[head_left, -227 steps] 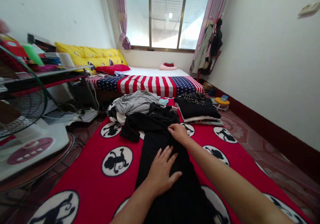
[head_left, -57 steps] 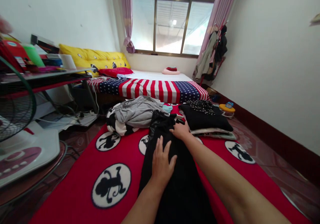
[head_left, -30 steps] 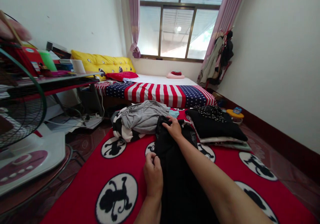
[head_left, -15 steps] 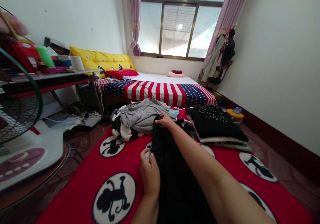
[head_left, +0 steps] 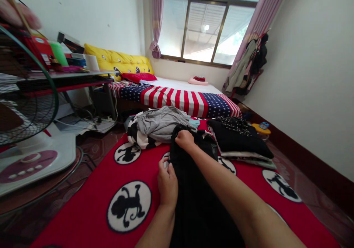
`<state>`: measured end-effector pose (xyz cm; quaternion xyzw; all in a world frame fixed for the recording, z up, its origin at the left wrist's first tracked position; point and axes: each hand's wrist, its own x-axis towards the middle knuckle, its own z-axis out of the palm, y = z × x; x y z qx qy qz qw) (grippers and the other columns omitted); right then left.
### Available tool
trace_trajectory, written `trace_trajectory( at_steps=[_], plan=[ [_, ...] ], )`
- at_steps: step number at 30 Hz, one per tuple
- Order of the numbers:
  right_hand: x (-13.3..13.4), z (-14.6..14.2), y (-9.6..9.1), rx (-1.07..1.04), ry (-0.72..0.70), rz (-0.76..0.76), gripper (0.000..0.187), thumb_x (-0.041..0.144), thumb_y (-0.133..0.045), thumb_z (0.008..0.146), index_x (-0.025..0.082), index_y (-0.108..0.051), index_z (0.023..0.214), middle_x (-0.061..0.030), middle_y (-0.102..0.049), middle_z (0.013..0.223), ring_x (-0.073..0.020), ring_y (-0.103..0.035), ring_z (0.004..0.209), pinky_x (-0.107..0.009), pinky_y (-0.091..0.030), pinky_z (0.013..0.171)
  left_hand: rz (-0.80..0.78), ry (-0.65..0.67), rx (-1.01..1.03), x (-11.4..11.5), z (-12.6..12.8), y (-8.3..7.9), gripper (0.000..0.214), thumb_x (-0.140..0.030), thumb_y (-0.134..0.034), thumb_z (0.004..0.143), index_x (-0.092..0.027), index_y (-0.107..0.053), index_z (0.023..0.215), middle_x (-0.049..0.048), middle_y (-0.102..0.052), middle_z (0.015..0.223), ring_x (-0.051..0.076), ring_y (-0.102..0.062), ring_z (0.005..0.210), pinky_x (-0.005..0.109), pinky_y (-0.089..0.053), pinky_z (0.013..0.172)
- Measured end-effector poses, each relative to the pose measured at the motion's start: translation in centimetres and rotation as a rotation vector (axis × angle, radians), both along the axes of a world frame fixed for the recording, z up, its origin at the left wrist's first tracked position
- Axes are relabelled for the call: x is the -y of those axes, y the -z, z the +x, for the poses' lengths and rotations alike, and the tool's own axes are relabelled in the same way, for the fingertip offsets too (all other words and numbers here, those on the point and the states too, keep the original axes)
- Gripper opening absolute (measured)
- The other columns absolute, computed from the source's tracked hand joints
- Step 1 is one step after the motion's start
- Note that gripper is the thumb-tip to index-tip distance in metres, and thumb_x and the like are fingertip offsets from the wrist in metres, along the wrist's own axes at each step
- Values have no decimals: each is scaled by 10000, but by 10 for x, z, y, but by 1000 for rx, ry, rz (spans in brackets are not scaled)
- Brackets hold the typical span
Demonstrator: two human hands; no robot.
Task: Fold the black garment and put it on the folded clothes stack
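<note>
A long black garment [head_left: 199,189], shaped like trousers, stretches over the red blanket [head_left: 96,200] from near my body toward the clothes ahead. My right hand [head_left: 184,140] is closed on its far end, the knuckles facing up. Lower down, my left hand [head_left: 168,181] is curled at the garment's left edge, with fingers and thumb pinched on the cloth. Just beyond lies a loose heap with a grey shirt [head_left: 163,124] on top. On the right sits a stack of folded clothes [head_left: 240,141], mostly black, with a white-dotted black cloth [head_left: 235,125] over it.
A fan [head_left: 35,141] stands at the left beside a cluttered desk [head_left: 80,76]. Behind the blanket is a bed with a stars-and-stripes cover [head_left: 177,99]. A small yellow stool [head_left: 261,129] is by the right wall, below hanging clothes [head_left: 246,63].
My right hand has gone from extended fingers to a closed grip on the garment's far end, which looks bunched up now. My left hand stays at the edge. The view has shifted slightly.
</note>
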<state>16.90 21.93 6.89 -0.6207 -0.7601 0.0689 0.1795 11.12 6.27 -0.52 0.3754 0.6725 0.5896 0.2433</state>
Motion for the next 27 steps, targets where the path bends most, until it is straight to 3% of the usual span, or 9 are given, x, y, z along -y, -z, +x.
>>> trace_trajectory(
  at_steps=[3, 5, 10, 14, 18, 22, 25, 27],
  plan=[
    [-8, -6, 6, -49, 34, 84, 304, 288, -418, 915, 182, -691, 995, -103, -723, 975, -213, -664, 955, -288, -451, 796, 17, 25, 4, 0, 1, 3, 243, -282, -437, 914, -208, -510, 1134, 104, -730, 978, 228, -701, 930, 321, -522, 766],
    [-11, -8, 13, -66, 49, 91, 324, 275, -386, 932, 166, -677, 1022, -109, -722, 976, -208, -665, 940, -287, -450, 790, 26, 29, 4, -1, 1, 4, 250, -290, -449, 910, -203, -507, 1138, 116, -724, 999, 235, -698, 945, 343, -526, 791],
    [-6, -7, 13, -56, -44, 6, 135, 230, -591, 830, 186, -688, 913, -61, -733, 918, -187, -673, 859, -252, -459, 712, 68, -3, 29, 0, -1, 2, 255, -281, -487, 892, -198, -503, 1133, 124, -716, 1018, 234, -691, 971, 358, -527, 820],
    [25, 9, 1, -24, -143, 8, 246, 296, -672, 788, 196, -676, 1013, -69, -718, 1027, -209, -656, 962, -284, -476, 805, 55, -36, 36, -1, -3, 1, 284, -284, -493, 880, -191, -495, 1148, 101, -710, 942, 232, -691, 891, 353, -522, 773],
    [68, 13, 24, 27, -275, 58, 387, 306, -516, 907, 191, -571, 1272, -115, -532, 1405, -243, -442, 1327, -412, -347, 1074, 89, -63, 17, -6, -4, 6, 299, -293, -494, 864, -174, -505, 1138, 98, -667, 940, 219, -668, 840, 359, -530, 761],
    [80, 4, 55, 21, -394, 13, 472, 327, -511, 912, 175, -508, 1359, -104, -344, 1543, -263, -219, 1457, -519, -295, 1113, 257, -141, -213, -4, -3, 2, 274, -246, -502, 840, -156, -545, 1096, 151, -593, 1133, 270, -577, 1100, 472, -454, 987],
    [75, 13, 49, -69, -375, 17, 358, 285, -569, 874, 246, -624, 1225, -28, -520, 1433, -208, -390, 1380, -393, -386, 1072, 417, -22, -390, 4, -1, -7, 311, -174, -433, 871, -169, -547, 1161, 145, -544, 1241, 261, -491, 1239, 479, -379, 1086],
    [72, 32, 36, -118, -303, 57, 310, 227, -487, 913, 263, -652, 1173, -1, -638, 1296, -147, -544, 1238, -285, -430, 1013, 457, 109, -452, 4, -1, -10, 384, -118, -379, 881, -183, -523, 1231, 128, -556, 1242, 232, -518, 1220, 444, -418, 1067]
  ],
)
